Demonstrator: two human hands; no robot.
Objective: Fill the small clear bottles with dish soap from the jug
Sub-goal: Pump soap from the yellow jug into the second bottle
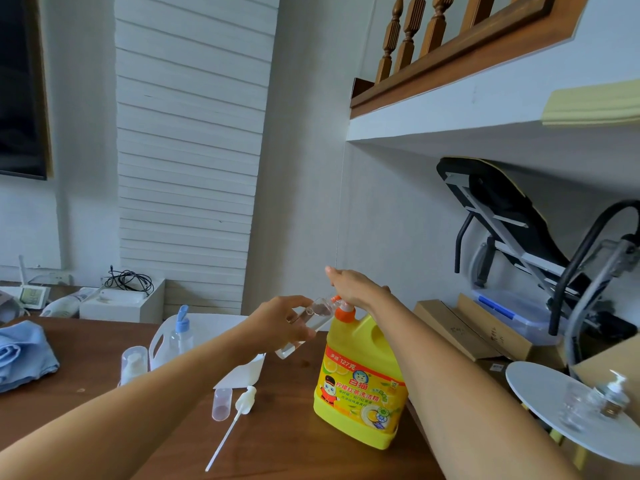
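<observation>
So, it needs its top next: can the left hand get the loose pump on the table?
Likely not yet: the left hand grips the clear bottle; otherwise nothing blocks the loose pump.

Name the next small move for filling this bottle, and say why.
Probably push the orange pump down with the right hand. That hand rests flat on the pump head of the yellow jug, while the left hand holds the small clear bottle tilted with its mouth at the spout. Whether the bottle holds soap cannot be told, so one short stroke seems wise.
</observation>
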